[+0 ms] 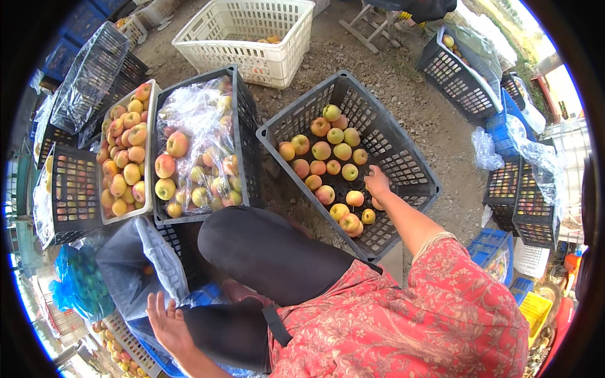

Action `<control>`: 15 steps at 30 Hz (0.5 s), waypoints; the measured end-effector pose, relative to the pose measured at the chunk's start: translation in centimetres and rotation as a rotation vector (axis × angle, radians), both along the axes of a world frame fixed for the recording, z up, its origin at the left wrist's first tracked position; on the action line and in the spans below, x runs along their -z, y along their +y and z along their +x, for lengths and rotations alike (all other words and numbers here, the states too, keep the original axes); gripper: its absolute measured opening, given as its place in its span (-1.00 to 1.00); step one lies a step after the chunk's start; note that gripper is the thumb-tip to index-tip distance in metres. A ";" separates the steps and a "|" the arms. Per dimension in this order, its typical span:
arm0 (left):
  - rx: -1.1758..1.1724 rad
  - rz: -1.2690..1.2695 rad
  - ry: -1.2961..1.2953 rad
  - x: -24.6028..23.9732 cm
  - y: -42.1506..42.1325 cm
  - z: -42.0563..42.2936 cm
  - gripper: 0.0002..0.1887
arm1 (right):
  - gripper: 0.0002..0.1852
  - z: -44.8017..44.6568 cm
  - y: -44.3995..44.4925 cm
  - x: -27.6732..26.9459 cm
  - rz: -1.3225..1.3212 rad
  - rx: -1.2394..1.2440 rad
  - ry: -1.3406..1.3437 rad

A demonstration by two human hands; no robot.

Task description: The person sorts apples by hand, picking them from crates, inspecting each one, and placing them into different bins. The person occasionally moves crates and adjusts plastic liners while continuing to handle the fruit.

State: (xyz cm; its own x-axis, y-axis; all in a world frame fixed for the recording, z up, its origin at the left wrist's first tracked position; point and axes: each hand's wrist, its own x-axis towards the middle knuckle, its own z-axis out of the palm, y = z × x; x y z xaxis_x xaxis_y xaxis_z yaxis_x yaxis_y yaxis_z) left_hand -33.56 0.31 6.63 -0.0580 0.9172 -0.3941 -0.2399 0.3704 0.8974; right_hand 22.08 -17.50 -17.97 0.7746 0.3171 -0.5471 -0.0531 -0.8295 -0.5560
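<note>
My right hand reaches into a black plastic crate with several loose apples on its bottom. Its fingers are curled and partly hidden, so I cannot tell whether they hold anything. An apple with a dark hole lies below that wrist. At the lower left my left hand holds nothing, its fingers apart. It hovers beside a crate lined with a clear plastic bag, where a bit of orange fruit shows. Between the two hands are my knees in dark trousers.
A black crate of apples partly under clear film stands left of my knee, beside a pale crate full of apples. Ahead are a white crate and a small wooden stool. Stacked crates stand at right.
</note>
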 end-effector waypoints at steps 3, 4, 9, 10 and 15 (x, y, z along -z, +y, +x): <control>0.003 0.000 -0.010 -0.3 -0.9 0.5 -0.44 | -0.40 1.5 1.3 2.2 -0.073 -0.069 -0.046; 0.007 0.001 -0.016 -0.4 -1.2 0.7 -0.44 | -0.39 2.2 2.0 3.0 -0.112 -0.108 -0.056; 0.007 -0.007 -0.026 -1.2 -2.4 1.3 -0.44 | -0.38 4.3 5.4 5.9 -0.106 -0.206 -0.162; 0.006 -0.011 -0.036 -1.4 -2.6 1.4 -0.45 | -0.38 4.7 6.2 6.2 -0.112 -0.207 -0.181; -0.002 -0.041 0.010 -1.5 -3.0 1.8 -0.49 | -0.40 7.1 9.7 6.3 -0.183 -0.241 -0.219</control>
